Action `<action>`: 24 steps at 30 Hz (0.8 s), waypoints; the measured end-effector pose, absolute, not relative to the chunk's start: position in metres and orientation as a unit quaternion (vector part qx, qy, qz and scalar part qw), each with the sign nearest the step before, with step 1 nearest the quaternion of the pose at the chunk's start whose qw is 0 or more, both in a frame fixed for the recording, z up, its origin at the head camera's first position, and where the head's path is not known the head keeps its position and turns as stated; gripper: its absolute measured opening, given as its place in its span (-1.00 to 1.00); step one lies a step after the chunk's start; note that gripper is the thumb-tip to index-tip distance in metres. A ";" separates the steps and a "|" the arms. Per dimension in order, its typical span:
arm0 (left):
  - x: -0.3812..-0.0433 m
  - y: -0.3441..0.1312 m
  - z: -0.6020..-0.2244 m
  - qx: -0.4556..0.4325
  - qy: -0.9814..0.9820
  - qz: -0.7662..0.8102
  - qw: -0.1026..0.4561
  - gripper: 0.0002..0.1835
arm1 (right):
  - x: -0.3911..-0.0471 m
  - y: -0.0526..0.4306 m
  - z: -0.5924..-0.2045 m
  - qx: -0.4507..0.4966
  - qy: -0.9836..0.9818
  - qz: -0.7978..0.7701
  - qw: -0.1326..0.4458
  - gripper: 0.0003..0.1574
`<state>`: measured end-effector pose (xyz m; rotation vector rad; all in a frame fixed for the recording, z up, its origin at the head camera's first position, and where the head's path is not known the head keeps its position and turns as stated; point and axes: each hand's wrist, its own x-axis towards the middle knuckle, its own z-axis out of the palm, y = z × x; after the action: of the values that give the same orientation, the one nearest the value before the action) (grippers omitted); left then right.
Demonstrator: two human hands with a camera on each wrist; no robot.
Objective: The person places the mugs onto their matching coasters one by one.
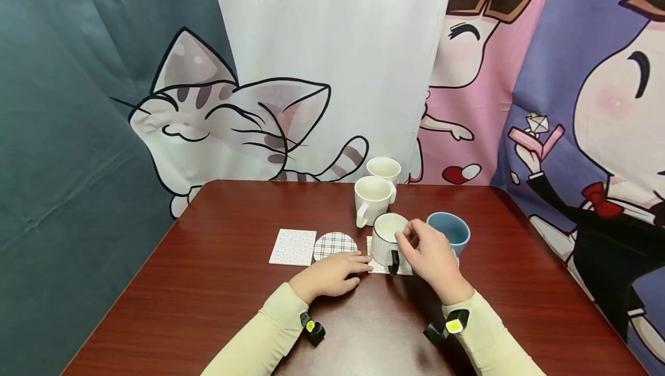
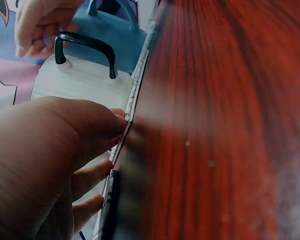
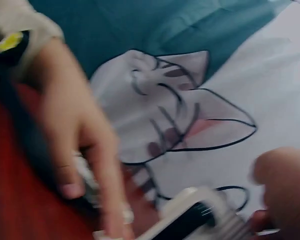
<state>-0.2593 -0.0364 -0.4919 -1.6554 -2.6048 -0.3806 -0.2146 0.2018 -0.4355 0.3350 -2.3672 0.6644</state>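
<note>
A ribbed white mug with a black rim and black handle (image 1: 383,243) stands upright on a speckled square coaster (image 1: 378,268). My left hand (image 1: 332,275) lies low beside it, its fingertips touching this coaster's left edge. In the left wrist view the thumb (image 2: 102,120) meets the coaster's rim. My right hand (image 1: 430,257) hovers by the mug's right side, fingers loosely bent near the rim; it looks empty. Blur in the right wrist view hides the exact gap between its fingers and the mug. Behind that hand stands a blue mug (image 1: 449,229).
A round checked coaster (image 1: 335,243) lies just beyond my left hand, with a speckled square coaster (image 1: 293,247) to its left. Two white mugs, a nearer one (image 1: 372,197) and a farther one (image 1: 384,168), stand toward the back edge of the brown table (image 1: 218,283).
</note>
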 end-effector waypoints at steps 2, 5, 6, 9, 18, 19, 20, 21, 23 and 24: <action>-0.259 -0.036 -0.492 -0.532 -0.838 -0.122 0.016 -0.57 | -0.209 0.202 -0.441 0.128 -0.899 0.243 0.342 -0.74; -0.260 -0.036 -0.492 -0.532 -0.838 -0.124 0.014 -0.56 | -0.202 0.202 -0.449 0.124 -0.900 0.243 0.339 -0.70; -0.260 -0.036 -0.493 -0.533 -0.837 -0.125 0.014 -0.56 | -0.201 0.201 -0.451 0.120 -0.904 0.251 0.326 -0.72; -0.260 -0.036 -0.493 -0.535 -0.835 -0.129 0.015 -0.56 | -0.199 0.200 -0.459 0.098 -0.917 0.286 0.261 -0.78; -0.260 -0.037 -0.495 -0.531 -0.836 -0.137 0.013 -0.56 | -0.199 0.184 -0.476 0.016 -0.852 0.521 0.044 -0.50; -0.261 -0.037 -0.495 -0.531 -0.836 -0.137 0.012 -0.56 | -0.199 0.182 -0.478 0.009 -0.822 0.569 0.010 -0.46; -0.261 -0.037 -0.496 -0.531 -0.836 -0.138 0.011 -0.55 | -0.199 0.181 -0.480 0.008 -0.791 0.611 -0.018 -0.42; -0.261 -0.037 -0.496 -0.531 -0.836 -0.141 0.009 -0.55 | -0.199 0.179 -0.482 0.008 -0.759 0.649 -0.045 -0.38; -0.262 -0.036 -0.496 -0.531 -0.835 -0.144 0.009 -0.55 | -0.199 0.177 -0.485 0.019 -0.701 0.706 -0.097 -0.32; -0.262 -0.036 -0.496 -0.531 -0.835 -0.146 0.008 -0.55 | -0.199 0.176 -0.486 0.028 -0.680 0.723 -0.115 -0.29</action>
<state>-0.2619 -0.0361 -0.4963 -1.6597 -2.6084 -0.4577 -0.1990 0.1764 -0.4856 0.0934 -2.3096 2.4560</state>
